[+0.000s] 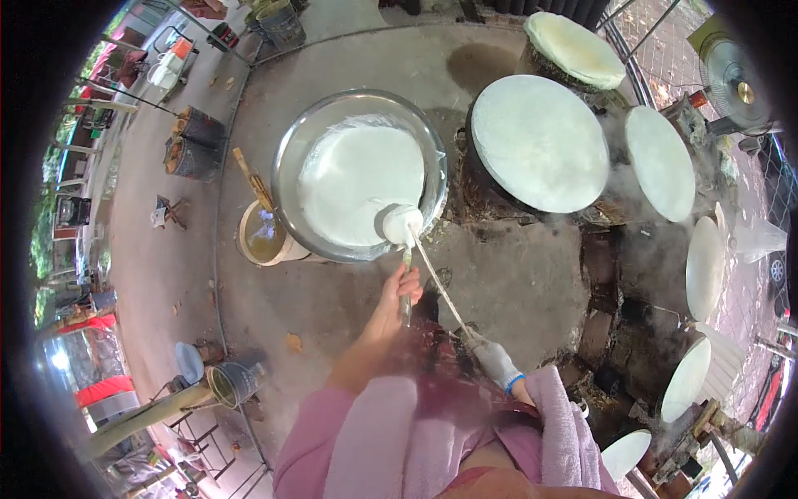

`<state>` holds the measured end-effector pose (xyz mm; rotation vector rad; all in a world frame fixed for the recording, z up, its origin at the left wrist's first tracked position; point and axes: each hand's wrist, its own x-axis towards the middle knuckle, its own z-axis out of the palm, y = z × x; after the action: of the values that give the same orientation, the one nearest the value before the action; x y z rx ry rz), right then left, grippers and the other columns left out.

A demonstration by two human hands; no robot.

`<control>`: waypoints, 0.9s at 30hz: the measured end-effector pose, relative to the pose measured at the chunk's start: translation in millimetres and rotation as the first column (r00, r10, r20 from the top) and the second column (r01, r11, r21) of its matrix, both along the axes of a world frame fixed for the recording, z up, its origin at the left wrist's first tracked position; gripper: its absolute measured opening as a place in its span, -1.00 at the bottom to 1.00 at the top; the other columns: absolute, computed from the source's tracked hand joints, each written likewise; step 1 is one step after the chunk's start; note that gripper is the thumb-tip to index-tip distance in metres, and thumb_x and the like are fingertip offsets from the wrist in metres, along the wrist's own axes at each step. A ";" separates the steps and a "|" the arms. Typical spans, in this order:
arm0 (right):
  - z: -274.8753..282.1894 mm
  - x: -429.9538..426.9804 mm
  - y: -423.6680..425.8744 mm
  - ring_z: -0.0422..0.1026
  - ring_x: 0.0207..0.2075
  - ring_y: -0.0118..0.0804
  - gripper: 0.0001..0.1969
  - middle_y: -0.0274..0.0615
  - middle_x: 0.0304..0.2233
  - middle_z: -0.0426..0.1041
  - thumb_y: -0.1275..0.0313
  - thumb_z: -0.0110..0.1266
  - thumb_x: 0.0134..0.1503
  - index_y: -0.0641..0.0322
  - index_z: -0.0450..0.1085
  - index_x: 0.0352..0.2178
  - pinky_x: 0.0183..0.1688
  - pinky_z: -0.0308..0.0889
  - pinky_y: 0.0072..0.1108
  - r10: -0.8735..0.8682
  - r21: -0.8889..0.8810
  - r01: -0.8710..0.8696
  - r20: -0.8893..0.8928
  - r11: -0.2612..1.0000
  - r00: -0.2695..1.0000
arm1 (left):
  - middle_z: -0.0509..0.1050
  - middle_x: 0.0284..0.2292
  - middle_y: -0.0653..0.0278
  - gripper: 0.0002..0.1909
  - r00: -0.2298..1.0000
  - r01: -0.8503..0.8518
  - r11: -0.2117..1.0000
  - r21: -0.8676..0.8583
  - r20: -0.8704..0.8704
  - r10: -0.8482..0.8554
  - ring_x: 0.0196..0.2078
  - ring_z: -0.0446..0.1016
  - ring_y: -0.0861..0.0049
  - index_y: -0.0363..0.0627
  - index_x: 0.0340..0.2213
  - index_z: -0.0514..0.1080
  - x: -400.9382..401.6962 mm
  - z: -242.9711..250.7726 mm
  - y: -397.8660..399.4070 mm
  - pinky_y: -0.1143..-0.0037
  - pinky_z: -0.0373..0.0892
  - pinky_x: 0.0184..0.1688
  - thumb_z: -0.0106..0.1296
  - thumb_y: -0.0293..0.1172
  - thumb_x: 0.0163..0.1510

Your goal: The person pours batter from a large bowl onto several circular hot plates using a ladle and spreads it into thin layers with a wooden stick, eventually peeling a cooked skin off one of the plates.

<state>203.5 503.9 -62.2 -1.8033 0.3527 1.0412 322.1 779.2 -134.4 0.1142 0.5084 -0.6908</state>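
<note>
A wide steel basin [288,134] of white liquid batter [368,178] stands before me. My left hand [402,288], bare, grips the handle of a ladle, whose white-coated bowl [402,224] is over the batter at the basin's near right edge. My right hand [495,357], in a white knit glove, holds a long thin stick [439,284]; its far end meets the ladle in the picture, though I cannot tell if they touch. To the right, a large round white surface [540,143] lies on a dark stove, with a similar disc [659,163] beyond it.
A bucket of liquid [262,234] with a wooden piece stands left of the basin. More white discs [704,268] curve along the steaming stoves on the right. An electric fan [735,87] stands at the upper right. Dark buckets [196,159] and a small stool [169,212] are on the left.
</note>
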 end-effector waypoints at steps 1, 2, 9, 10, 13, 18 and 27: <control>14.6 -3.2 -3.0 0.34 -0.01 -0.30 -0.55 -0.05 -0.03 0.37 0.20 -0.15 0.18 0.05 0.20 0.08 0.02 0.17 -0.59 -0.041 0.055 0.040 0.005 0.998 0.999 | 0.07 -0.74 0.61 -0.74 0.991 -0.115 0.990 -0.079 -0.081 0.109 -0.79 0.02 0.80 -0.18 -0.37 0.26 -2.4 21.8 -6.4 0.65 0.04 -0.60 -0.17 -0.20 0.18; 30.8 -2.3 -8.7 0.34 -0.04 -0.40 -0.54 -0.05 -0.03 0.38 0.24 -0.10 0.15 0.07 0.19 0.09 0.02 0.18 -0.61 -0.045 0.055 0.046 -0.014 0.997 0.999 | 0.08 -0.74 0.61 -0.78 0.964 -0.232 0.961 -0.150 -0.169 0.207 -0.78 0.05 0.80 -0.21 -0.34 0.24 -4.9 44.4 -12.9 0.66 0.04 -0.59 -0.18 -0.27 0.19; 72.0 -2.1 -40.8 0.22 0.06 -0.51 -0.52 -0.19 0.08 0.27 0.47 -0.04 0.13 0.23 0.16 0.11 0.10 0.08 -0.69 -0.159 0.328 0.017 0.411 0.945 0.898 | 0.17 -0.63 0.49 -0.71 0.953 -0.274 0.888 0.370 0.226 0.200 -0.75 0.14 0.76 -0.33 -0.18 0.18 4.5 259.7 11.7 0.66 0.09 -0.57 -0.29 -0.30 0.24; 71.8 -3.4 -45.9 0.28 -0.02 -0.49 -0.49 -0.16 0.10 0.24 0.44 -0.01 0.11 0.25 0.15 0.11 0.02 0.17 -0.68 -0.279 0.409 0.063 0.495 0.910 0.823 | 0.19 -0.62 0.46 -0.68 0.914 -0.268 0.891 0.366 0.390 0.115 -0.76 0.14 0.75 -0.35 -0.16 0.19 10.8 274.4 23.3 0.65 0.09 -0.58 -0.31 -0.28 0.25; 60.3 -12.5 -65.0 0.37 -0.31 -0.56 -0.46 -0.24 -0.11 0.42 0.41 0.03 0.08 0.19 0.14 0.12 -0.28 0.30 -0.71 -0.518 0.454 0.273 0.600 0.848 0.610 | 0.13 -0.71 0.51 -0.63 0.786 -0.359 0.908 0.214 0.594 0.170 -0.84 0.02 0.80 -0.29 -0.23 0.26 41.5 325.3 37.7 0.67 0.00 -0.68 -0.34 -0.17 0.26; 30.9 -6.7 -90.3 0.11 -0.65 -0.70 -0.51 -0.57 -0.55 0.28 0.43 -0.05 0.16 0.02 0.12 0.14 -0.62 0.06 -0.80 -0.817 0.529 0.628 0.288 0.571 0.500 | 0.13 -0.71 0.56 -0.73 0.812 -0.452 0.789 0.417 0.558 0.171 -0.81 0.03 0.84 -0.27 -0.31 0.28 111.7 343.6 53.2 0.71 -0.04 -0.68 -0.17 -0.25 0.20; 23.2 -57.0 -156.6 0.36 -0.29 -0.59 -0.57 -0.32 -0.15 0.41 0.51 -0.05 0.16 0.23 0.20 0.08 -0.23 0.29 -0.72 -0.960 0.441 0.890 0.279 0.114 -0.015 | 0.17 -0.75 0.43 -0.70 0.688 -0.437 0.314 0.843 0.538 -0.486 -0.78 0.16 0.68 -0.21 -0.46 0.29 108.0 317.8 -85.6 0.63 0.05 -0.76 -0.26 -0.25 0.21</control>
<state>146.5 347.3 -38.9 -1.1134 0.9642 -0.4693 430.1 693.6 183.4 1.5735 0.0256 -0.1934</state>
